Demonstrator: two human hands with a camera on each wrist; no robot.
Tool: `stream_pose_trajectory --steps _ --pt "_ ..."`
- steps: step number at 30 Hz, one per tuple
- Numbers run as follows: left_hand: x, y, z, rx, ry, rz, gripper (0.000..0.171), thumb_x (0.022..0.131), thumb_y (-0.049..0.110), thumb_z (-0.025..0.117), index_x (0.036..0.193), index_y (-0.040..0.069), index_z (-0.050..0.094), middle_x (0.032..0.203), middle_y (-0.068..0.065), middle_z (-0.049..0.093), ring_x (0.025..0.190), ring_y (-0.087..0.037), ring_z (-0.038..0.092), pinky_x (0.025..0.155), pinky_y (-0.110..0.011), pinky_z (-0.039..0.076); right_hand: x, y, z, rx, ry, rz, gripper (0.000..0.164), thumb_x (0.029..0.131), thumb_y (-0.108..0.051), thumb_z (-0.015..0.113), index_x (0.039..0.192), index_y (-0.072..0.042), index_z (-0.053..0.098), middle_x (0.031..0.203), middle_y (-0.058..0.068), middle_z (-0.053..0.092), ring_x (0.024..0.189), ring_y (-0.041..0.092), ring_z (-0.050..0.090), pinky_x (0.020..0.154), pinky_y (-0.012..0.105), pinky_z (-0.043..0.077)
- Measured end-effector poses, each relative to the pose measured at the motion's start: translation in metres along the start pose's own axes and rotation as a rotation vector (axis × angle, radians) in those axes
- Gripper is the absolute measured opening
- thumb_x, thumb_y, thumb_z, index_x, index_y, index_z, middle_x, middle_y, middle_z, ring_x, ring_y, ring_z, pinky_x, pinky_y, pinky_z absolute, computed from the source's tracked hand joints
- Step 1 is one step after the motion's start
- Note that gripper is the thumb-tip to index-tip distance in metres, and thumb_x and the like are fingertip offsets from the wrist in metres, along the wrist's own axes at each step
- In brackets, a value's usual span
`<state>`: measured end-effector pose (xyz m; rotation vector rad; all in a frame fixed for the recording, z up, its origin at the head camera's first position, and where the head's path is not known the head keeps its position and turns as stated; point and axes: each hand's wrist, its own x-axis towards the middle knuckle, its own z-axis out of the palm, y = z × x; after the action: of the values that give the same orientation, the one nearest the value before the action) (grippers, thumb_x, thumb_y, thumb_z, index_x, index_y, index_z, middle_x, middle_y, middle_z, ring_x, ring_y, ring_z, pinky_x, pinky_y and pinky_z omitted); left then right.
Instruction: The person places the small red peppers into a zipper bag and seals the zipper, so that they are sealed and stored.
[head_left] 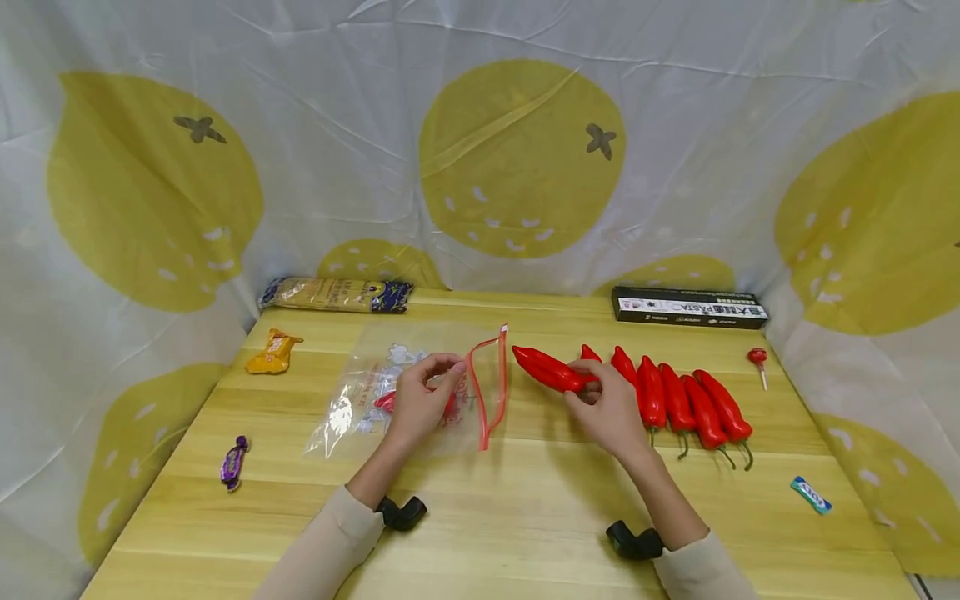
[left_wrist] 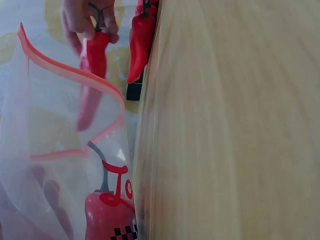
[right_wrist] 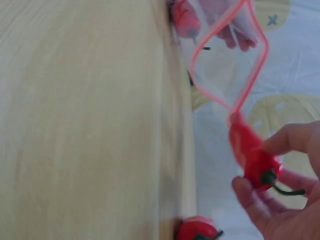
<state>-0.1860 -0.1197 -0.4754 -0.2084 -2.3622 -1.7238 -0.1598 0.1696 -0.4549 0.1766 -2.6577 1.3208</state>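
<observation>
My left hand [head_left: 423, 396] pinches a clear printed zip bag [head_left: 341, 412] near its mouth. The red zip edge [head_left: 504, 367] stands apart in a loop facing right. One red chili pepper [left_wrist: 107, 215] lies inside the bag, partly hidden by the left hand in the head view. Just right of the mouth, my right hand [head_left: 607, 404] grips another red chili pepper [head_left: 547, 369] by its stem end, tip pointing left toward the opening. Through the plastic, the left wrist view shows that pepper's lower part. Beside the right hand lies a row of several red peppers [head_left: 678, 400].
Along the back lie a pasta packet [head_left: 333, 295] and a black pasta box [head_left: 690, 307]. Wrapped sweets in orange [head_left: 273, 352] and purple [head_left: 234, 463] are at left; a red lollipop [head_left: 758, 357] and a small blue-green packet [head_left: 811, 495] are at right. A patterned cloth hangs behind the table.
</observation>
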Motion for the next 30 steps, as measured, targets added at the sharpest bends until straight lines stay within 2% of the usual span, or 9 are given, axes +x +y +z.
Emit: stream_pose_trajectory --steps 3,8,15,20,24,30 --pt "0.000 0.000 -0.001 0.004 -0.003 0.004 0.021 0.090 0.048 0.064 0.100 0.030 0.070 0.099 0.008 0.070 0.098 -0.011 0.063 0.071 -0.025 0.057 -0.002 -0.002 -0.004 0.108 -0.010 0.040 0.036 0.083 -0.014 0.072 0.117 -0.016 0.061 0.111 0.004 0.066 0.082 0.016 0.069 0.074 0.025 0.057" --pt "0.002 0.000 -0.001 0.004 -0.008 0.022 0.017 0.091 0.044 0.065 0.099 0.030 0.070 0.098 0.009 0.070 0.098 -0.010 0.063 0.070 -0.027 0.058 0.001 -0.007 -0.001 0.214 -0.108 0.103 0.033 0.084 -0.014 0.074 0.114 -0.015 0.059 0.113 0.007 0.064 0.089 0.019 0.070 0.081 0.027 0.058" --pt "0.004 0.002 -0.001 -0.014 -0.012 0.024 0.019 0.091 0.045 0.065 0.099 0.028 0.071 0.099 0.008 0.070 0.098 -0.011 0.063 0.072 -0.026 0.058 0.013 -0.014 0.025 0.211 -0.124 0.091 0.033 0.082 -0.019 0.077 0.113 -0.017 0.064 0.114 0.004 0.064 0.091 0.020 0.070 0.083 0.035 0.058" --pt "0.003 0.002 -0.001 -0.032 -0.016 0.019 0.022 0.091 0.043 0.066 0.100 0.024 0.071 0.099 0.003 0.071 0.099 -0.014 0.063 0.073 -0.024 0.058 0.022 -0.019 0.044 0.257 -0.148 0.091 0.034 0.082 -0.020 0.078 0.112 -0.015 0.064 0.112 0.007 0.066 0.089 0.020 0.071 0.082 0.034 0.058" --pt "0.001 0.002 0.001 -0.030 -0.028 0.000 0.022 0.091 0.044 0.065 0.101 0.024 0.071 0.099 0.004 0.071 0.099 -0.013 0.063 0.075 -0.024 0.058 0.027 -0.022 0.059 0.275 -0.164 0.094 0.033 0.081 -0.019 0.079 0.109 -0.014 0.064 0.111 0.007 0.066 0.087 0.018 0.070 0.082 0.033 0.058" --pt "0.000 0.003 0.004 -0.068 -0.036 -0.017 0.022 0.091 0.040 0.067 0.102 0.022 0.070 0.102 0.003 0.071 0.102 -0.014 0.065 0.087 -0.032 0.057 0.031 -0.025 0.079 0.266 -0.179 0.099 0.031 0.081 -0.019 0.080 0.108 -0.015 0.067 0.106 0.001 0.068 0.085 0.016 0.067 0.077 0.031 0.058"
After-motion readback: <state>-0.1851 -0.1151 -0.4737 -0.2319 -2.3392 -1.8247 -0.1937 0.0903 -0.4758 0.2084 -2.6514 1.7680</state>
